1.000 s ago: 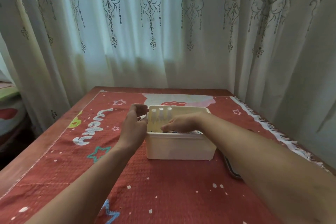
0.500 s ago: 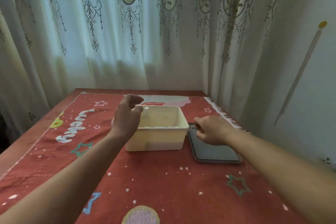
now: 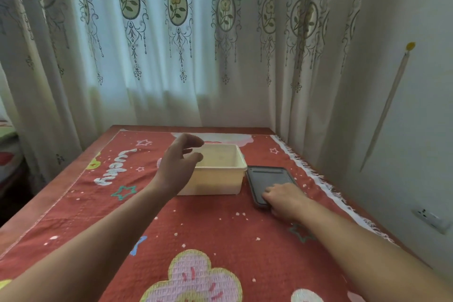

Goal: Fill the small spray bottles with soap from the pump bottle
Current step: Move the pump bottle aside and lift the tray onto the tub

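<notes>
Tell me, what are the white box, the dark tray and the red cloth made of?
The white box looks like plastic: smooth cream walls, a moulded rim, a slight sheen. The dark tray is probably plastic too, flat and dully shiny, though it could be metal. The red cloth is woven fabric: bumpy waffle texture and a white fringe.

The one legible word is "Lucky" (image 3: 115,167), worked in puffy white letters into the red tablecloth (image 3: 220,228) near its left edge (the word is turned sideways to the camera, its capital L farthest away and its y nearest).
</notes>
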Demonstrator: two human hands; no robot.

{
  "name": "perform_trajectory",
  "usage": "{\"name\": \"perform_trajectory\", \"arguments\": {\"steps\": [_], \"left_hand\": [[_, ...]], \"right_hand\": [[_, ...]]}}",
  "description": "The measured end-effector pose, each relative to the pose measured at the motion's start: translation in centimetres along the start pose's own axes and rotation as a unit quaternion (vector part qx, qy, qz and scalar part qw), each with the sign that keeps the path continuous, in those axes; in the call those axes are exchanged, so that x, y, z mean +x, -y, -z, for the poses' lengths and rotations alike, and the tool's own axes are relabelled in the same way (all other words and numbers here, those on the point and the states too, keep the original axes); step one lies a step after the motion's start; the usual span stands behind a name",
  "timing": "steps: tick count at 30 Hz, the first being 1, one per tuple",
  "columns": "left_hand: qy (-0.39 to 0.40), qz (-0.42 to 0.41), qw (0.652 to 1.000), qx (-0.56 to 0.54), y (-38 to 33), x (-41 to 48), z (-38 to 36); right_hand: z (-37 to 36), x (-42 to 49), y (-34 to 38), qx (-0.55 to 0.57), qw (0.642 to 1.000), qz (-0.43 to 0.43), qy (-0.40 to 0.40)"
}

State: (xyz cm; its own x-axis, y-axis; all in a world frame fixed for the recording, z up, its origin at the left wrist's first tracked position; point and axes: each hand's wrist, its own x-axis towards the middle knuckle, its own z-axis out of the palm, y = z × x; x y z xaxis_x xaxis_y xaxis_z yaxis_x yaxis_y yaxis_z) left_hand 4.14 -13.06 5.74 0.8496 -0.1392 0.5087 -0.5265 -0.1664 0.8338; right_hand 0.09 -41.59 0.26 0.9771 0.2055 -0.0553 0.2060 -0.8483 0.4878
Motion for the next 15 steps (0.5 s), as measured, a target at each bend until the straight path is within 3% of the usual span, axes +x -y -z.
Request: {"name": "perform_trajectory", "arguments": {"steps": [3,5,9,15], "left_hand": [[0.006,0.001,1.0,0.019,-0.1,0.4,1.7],[0.003,0.015,1.0,0.005,-0.4,1.4,2.8],[0.004,0.034,0.999,-0.035,-0.7,3.5,3.6],[0.02,0.086,0.995,0.05,1.3,8.2,3.3]], "right_hand": [[1.7,0.0,-1.8,0.058,0.992,-0.069,-0.088],[3.5,0.4,-4.1,0.132,0.965,-0.156,-0.166],[7.3,1.2,-8.1,0.276,0.859,-0.28,-0.326],[13.3,5.5,-9.0,0.422,0.722,-0.262,-0.481]]}}
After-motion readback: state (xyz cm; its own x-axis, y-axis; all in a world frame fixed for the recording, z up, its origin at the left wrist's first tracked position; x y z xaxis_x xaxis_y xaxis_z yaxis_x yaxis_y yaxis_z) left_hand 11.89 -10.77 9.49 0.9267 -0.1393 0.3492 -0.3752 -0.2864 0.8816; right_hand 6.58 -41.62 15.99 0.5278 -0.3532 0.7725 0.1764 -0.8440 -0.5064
